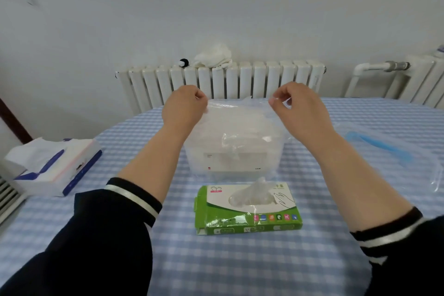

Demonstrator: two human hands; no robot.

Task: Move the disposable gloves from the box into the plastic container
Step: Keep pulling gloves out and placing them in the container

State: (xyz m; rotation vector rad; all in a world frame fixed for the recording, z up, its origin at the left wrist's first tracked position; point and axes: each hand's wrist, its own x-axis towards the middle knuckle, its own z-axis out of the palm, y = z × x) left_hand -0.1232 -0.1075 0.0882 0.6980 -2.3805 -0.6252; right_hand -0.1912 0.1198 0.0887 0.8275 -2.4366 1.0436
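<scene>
A thin clear disposable glove [240, 113] is stretched flat in the air between my two hands, above the table's middle. My left hand [183, 108] pinches its left top corner and my right hand [296, 109] pinches its right top corner. Behind and below the glove stands the clear plastic container [230, 163], with a white label on its front wall. Nearer to me lies the green and white glove box [247, 209], flat on the table, with a tuft of clear gloves [258, 190] sticking up from its top opening.
The table carries a blue and white checked cloth [216, 259]. A tissue pack [55, 166] lies at the left edge. A clear bag with a blue zip strip [384, 149] lies at the right. A white radiator [221, 81] with a cloth on top stands behind the table.
</scene>
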